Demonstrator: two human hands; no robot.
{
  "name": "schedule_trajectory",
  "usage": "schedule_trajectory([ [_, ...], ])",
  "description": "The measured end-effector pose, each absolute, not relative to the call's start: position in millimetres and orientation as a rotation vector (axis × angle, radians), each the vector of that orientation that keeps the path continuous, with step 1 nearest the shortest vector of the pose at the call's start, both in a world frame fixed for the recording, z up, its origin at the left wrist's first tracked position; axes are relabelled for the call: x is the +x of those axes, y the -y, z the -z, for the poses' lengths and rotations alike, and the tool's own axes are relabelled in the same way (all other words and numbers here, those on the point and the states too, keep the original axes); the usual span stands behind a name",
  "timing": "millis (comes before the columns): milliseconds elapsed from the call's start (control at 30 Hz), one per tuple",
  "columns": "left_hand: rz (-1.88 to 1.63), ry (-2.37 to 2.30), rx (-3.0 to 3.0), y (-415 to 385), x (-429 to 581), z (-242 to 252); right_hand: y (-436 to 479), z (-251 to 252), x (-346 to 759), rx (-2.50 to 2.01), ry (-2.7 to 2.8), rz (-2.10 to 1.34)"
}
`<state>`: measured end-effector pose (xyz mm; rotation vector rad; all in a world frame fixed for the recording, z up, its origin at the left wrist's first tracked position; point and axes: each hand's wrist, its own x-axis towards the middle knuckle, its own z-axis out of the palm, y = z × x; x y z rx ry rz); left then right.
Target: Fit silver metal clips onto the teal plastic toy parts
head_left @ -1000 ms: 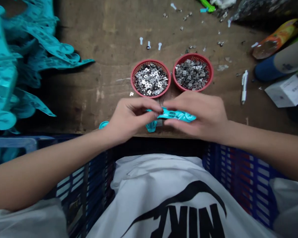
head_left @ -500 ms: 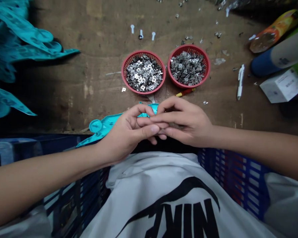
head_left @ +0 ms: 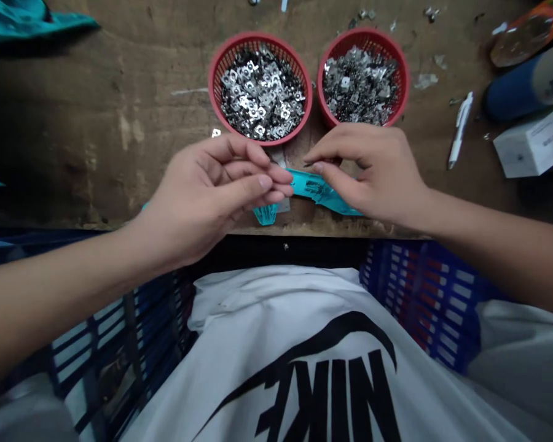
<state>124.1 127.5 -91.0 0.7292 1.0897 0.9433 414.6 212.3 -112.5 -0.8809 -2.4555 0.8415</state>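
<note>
My left hand (head_left: pixel 216 190) hovers over the near table edge, fingers curled and thumb laid against them; whatever lies inside is hidden. Opposite it, my right hand (head_left: pixel 373 169) pinches a small dark piece (head_left: pixel 308 164) between thumb and fingertips, too small to name surely. Beneath both hands lies a teal plastic part (head_left: pixel 311 187), partly covered by them. Just beyond stand two red baskets: the left basket (head_left: pixel 214 98) holds shiny flat metal clips (head_left: pixel 262 92), the right basket (head_left: pixel 404 77) darker metal clips (head_left: pixel 359 83).
More teal parts (head_left: pixel 32 26) lie at the far left. On the right are a white pen (head_left: pixel 461 130), a white box (head_left: pixel 532 144), a blue and grey cylinder (head_left: pixel 516 92) and a bottle (head_left: pixel 525 40). Blue crates (head_left: pixel 424 294) flank my lap below the table edge.
My hands, which were together, have moved apart, the right one going right with the small dark piece. More of the teal part shows between them. The view has shifted nearer the baskets.
</note>
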Motion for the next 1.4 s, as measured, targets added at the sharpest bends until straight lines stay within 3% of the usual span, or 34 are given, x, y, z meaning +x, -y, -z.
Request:
schedule_trajectory([
  [233, -0.611, -0.827, 2.147, -141.1, 97.1, 108.0, -217.0, 120.4, 423.2, -0.786, 2.678, -0.815],
  [333, -0.493, -0.840, 2.388, -144.7, 91.5, 121.5, -219.9, 123.0, 424.2, -0.766, 2.714, -0.774],
  [500, -0.548, -1.283, 2.433, -171.2, 74.5, 134.8, -225.8, 124.6, 423.7, -0.667, 2.707, -0.681],
  [667, -0.274, -1.493, 2.347, -197.6, 52.7, 151.6, -225.0, 126.7, 422.4, -0.475, 2.816, -0.617],
  [1033, -0.293, -1.607, 2.302, -202.8, 51.9, 145.0, -227.2, 126.4, 424.1, -0.192, 2.948, -0.561],
  [1267, -0.649, -1.497, 2.201, -213.7, 36.2, 166.0, -228.3, 124.2, 421.9, -0.141, 3.036, -0.535],
  [1400, -0.683, -1.490, 2.199, -216.7, 30.7, 165.8, -228.1, 124.0, 420.8, -0.113, 3.044, -0.539],
])
